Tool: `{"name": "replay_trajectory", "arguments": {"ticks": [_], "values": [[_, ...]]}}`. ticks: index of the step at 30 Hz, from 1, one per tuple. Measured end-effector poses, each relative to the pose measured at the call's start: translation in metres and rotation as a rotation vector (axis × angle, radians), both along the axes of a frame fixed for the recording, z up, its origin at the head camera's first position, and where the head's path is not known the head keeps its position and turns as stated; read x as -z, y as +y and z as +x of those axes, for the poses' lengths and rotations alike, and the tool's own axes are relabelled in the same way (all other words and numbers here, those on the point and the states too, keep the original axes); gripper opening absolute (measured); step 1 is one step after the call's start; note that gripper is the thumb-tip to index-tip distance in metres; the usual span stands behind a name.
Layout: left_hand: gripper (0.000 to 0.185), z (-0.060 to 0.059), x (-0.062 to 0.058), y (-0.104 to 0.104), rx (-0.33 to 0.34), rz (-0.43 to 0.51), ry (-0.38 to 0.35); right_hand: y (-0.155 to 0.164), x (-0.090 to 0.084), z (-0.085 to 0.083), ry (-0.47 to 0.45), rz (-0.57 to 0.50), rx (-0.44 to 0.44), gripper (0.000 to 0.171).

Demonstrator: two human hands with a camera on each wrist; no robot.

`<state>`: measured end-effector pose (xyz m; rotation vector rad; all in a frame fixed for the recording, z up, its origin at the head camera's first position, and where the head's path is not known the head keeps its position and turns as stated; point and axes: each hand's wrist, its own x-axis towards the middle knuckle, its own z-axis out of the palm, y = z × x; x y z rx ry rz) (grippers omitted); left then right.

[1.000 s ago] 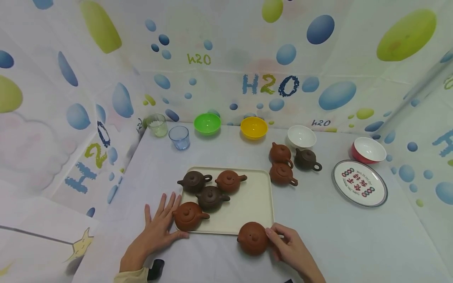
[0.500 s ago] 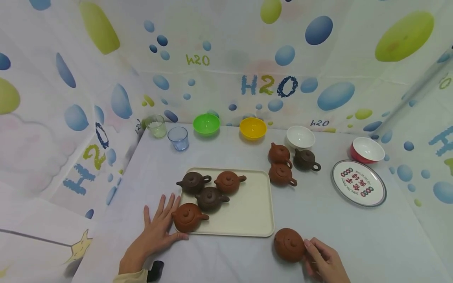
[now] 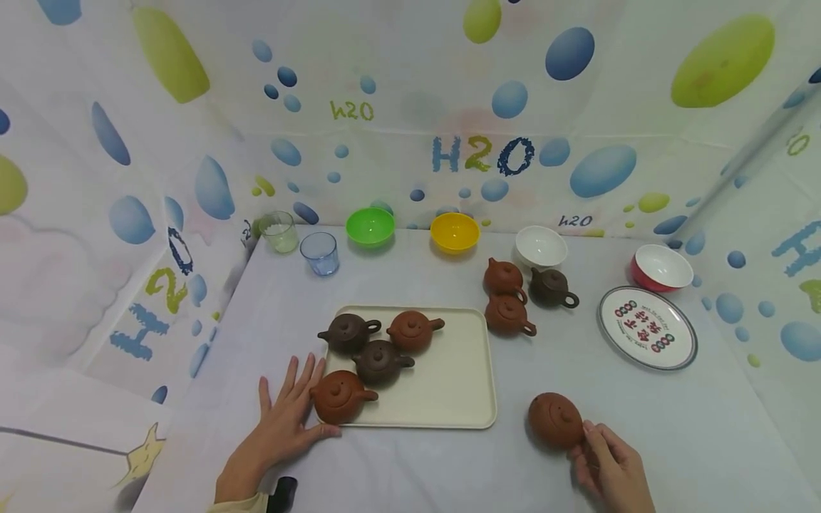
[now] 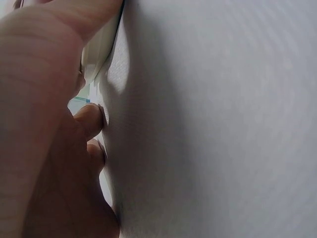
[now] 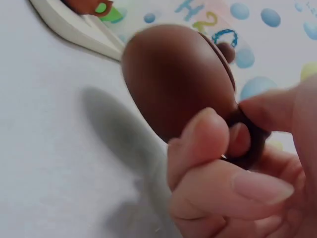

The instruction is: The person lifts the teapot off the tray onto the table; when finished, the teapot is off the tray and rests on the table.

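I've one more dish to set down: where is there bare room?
Bare: the right part of the tray; the tablecloth between tray and yellow bowl; the tablecloth between tray and plate, beyond the held teapot. Crowded: the tray's left part, with four teapots, and the spot before the white bowl, where three teapots cluster.

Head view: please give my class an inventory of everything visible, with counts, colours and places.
Tray: 1, cream, centre
Tray teapots: 4, two reddish-brown, two dark brown, on the tray
Far teapots: 3, two reddish-brown, one dark brown, near the tray's far right corner
Held teapot: 1, reddish-brown, near right
Glasses: 2, greenish and blue, far left
Bowls: 4, green, yellow, white, red, along the back
Plate: 1, white, printed, right
Cloth: white, underneath
Backdrop: patterned, behind
Sleeve: 1, pale yellow, left wrist
Left hand: 1, beside the tray
Right hand: 1, fingers gripping held teapot
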<state>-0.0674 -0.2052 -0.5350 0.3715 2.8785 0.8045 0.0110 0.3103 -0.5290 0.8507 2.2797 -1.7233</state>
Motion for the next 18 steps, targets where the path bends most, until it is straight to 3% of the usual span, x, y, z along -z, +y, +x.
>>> {"name": "replay_trajectory", "arguments": {"ticks": [5,9,13,18], "values": [[0.123,0.000,0.000,0.000,-0.006,-0.006,-0.011,0.013,-0.011,-0.023,-0.048,-0.037,0.062,0.048],[0.123,-0.001,0.000,-0.001,-0.006,-0.011,-0.014,0.021,-0.022,-0.054,0.007,0.015,0.090,0.046],[0.123,-0.001,0.000,-0.001,-0.004,-0.010,-0.013,0.033,-0.024,-0.085,0.080,0.066,0.044,0.050],[0.123,0.000,0.001,-0.001,-0.001,0.001,-0.005,0.045,-0.020,-0.120,0.097,-0.062,0.036,0.043]]}}
